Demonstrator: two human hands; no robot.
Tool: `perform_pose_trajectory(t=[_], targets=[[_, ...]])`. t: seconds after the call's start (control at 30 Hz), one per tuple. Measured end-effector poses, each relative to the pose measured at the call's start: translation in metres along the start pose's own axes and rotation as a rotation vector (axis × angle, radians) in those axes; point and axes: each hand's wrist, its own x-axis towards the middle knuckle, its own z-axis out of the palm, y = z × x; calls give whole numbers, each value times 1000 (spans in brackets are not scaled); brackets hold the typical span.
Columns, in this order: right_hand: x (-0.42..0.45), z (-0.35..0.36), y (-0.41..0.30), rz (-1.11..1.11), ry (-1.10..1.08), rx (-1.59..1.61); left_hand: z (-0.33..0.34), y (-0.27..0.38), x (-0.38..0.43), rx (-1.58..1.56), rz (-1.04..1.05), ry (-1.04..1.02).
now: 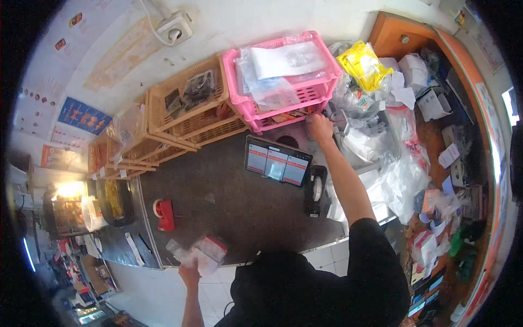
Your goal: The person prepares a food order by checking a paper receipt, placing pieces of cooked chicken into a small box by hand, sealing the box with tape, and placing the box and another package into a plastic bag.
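Observation:
My left hand [190, 274] grips a box in a clear plastic bag [208, 254], white with red parts, at the front edge of the dark counter. My right hand [320, 126] reaches to the right front corner of the lower tier of a pink plastic basket rack [282, 112]; its fingertips are partly hidden, and I cannot tell if they hold anything. Pens and other small items lie in that tier. Below the rack, a tablet [278, 160] with a lit screen leans on the counter. Beside it lies a black tape dispenser [316, 191].
A red tape dispenser [165, 214] stands on the counter's left part. Tan plastic baskets [192, 118] line the wall. Right of my right arm are heaped plastic bags [402, 180] and a yellow packet [363, 65]. A power socket [175, 30] is on the wall.

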Motion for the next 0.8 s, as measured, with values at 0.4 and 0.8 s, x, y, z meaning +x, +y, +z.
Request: perform_pose_trajectory(t=[0.4,0.8], targets=[[-6,-38,27,-72,509,309,37,-8,0,-616,-399,162],[-160,16,-91,-386,-592,219,38,4,-4,-423,-203,146]])
